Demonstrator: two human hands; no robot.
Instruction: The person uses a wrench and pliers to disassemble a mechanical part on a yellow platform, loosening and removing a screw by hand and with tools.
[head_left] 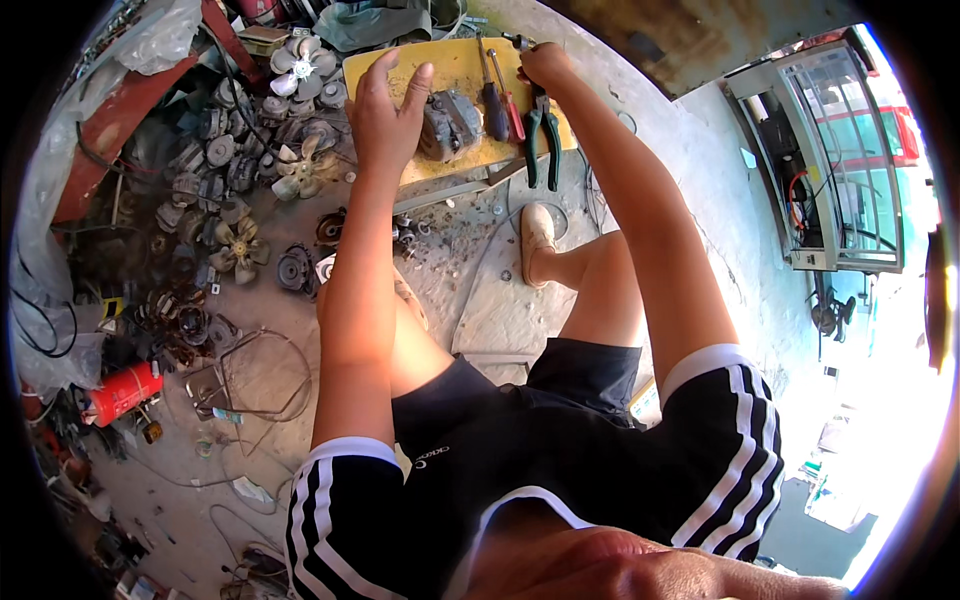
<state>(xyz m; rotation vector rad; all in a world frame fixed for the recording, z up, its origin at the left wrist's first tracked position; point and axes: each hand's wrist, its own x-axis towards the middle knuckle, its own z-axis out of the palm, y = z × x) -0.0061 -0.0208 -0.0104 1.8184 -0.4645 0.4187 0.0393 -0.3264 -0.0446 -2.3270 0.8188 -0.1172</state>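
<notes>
My left hand [386, 118] is raised over the left part of a worn yellow board [470, 62], thumb and fingers apart, holding nothing. Just right of it a grey metal motor [450, 126] rests on the board. At the board's far right my right hand [548, 68] is closed; a small dark metal piece [518, 41] sticks out beside its fingers, too small to name. Nearer me lie pliers with dark green handles [543, 140]. Between them and the motor are a red-handled screwdriver [512, 115] and a dark-handled screwdriver [494, 110].
Loose motors [220, 150] and fan blades [240, 248] are heaped on the floor at left. A red cylinder [124, 393] lies nearer, beside bent wire [265, 375]. A metal-framed glass cabinet [830, 150] stands at right; a rusty panel [690, 40] juts in at the far side.
</notes>
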